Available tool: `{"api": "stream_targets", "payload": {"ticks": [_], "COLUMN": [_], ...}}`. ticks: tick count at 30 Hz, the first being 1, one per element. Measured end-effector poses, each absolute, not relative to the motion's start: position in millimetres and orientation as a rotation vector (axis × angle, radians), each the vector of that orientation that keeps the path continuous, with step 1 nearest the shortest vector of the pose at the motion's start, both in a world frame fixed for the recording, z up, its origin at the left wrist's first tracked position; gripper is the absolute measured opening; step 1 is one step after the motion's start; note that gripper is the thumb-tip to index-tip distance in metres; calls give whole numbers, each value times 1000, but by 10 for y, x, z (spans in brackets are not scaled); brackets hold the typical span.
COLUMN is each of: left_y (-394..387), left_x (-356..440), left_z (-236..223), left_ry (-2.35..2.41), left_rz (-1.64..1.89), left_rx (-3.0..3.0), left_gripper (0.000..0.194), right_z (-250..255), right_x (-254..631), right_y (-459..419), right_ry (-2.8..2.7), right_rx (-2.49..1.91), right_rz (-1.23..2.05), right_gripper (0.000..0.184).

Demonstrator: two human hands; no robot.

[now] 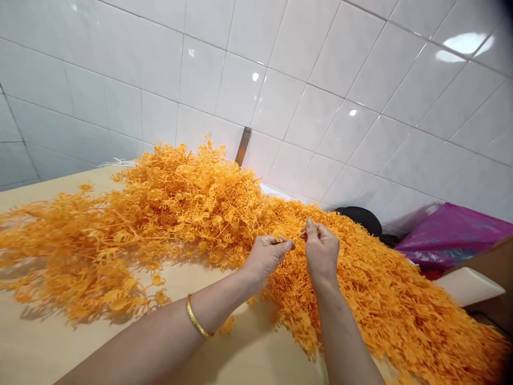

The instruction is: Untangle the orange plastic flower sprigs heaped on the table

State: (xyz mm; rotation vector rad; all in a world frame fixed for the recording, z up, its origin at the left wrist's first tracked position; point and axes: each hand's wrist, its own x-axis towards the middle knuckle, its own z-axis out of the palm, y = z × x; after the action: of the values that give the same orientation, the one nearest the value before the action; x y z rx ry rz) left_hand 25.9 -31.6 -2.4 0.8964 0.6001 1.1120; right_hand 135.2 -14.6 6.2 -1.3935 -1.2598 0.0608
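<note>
A large heap of orange artificial foliage sprigs [192, 198] spreads over a pale tabletop [176, 278]. More of the same orange foliage [385, 283] lies in a denser mass down the right side. In front of the heap, my left hand [266, 259], with a gold bangle on its wrist, pinches a small orange sprig [279, 239]. Close beside it my right hand [321, 248] is closed too, thumb against fingers, on the thin stem end of that sprig. The fingertips partly hide the sprig, and its exact shape is too small to make out.
A white tiled wall [224, 75] rises behind the table, with a metal bracket [243, 145] against it. To the right are a black round object [363, 219], a purple plastic bag [452, 235] and a white block-like item [468, 286]. White strands [118, 162] lie at the back left.
</note>
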Motion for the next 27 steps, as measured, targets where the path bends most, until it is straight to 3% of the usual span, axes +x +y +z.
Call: {"api": "stream_targets", "payload": {"ticks": [5, 10, 13, 16, 20, 27], "left_y": [-362, -341, -274, -203, -164, -153], "left_x": [255, 280, 287, 265, 243, 262], "left_z": [7, -122, -241, -311, -332, -357], "left_ry": [583, 676, 721, 690, 651, 625], "left_rz": [1134, 1076, 1014, 1000, 1003, 1042], "left_rx": [902, 868, 822, 801, 786, 760], "left_gripper": [26, 20, 19, 18, 17, 20], "right_z": [90, 245, 265, 240, 246, 237], "right_x": [1403, 1940, 2084, 1973, 1745, 1596], "right_y": [-122, -109, -130, -150, -211, -281], "right_ry": [-1180, -763, -984, -1353, -1714, -1936], "right_rx": [-1355, -1335, -1472, -1549, -1482, -1322], "right_rz": [59, 137, 189, 269, 631, 908], "right_gripper": [33, 27, 17, 23, 20, 30]}}
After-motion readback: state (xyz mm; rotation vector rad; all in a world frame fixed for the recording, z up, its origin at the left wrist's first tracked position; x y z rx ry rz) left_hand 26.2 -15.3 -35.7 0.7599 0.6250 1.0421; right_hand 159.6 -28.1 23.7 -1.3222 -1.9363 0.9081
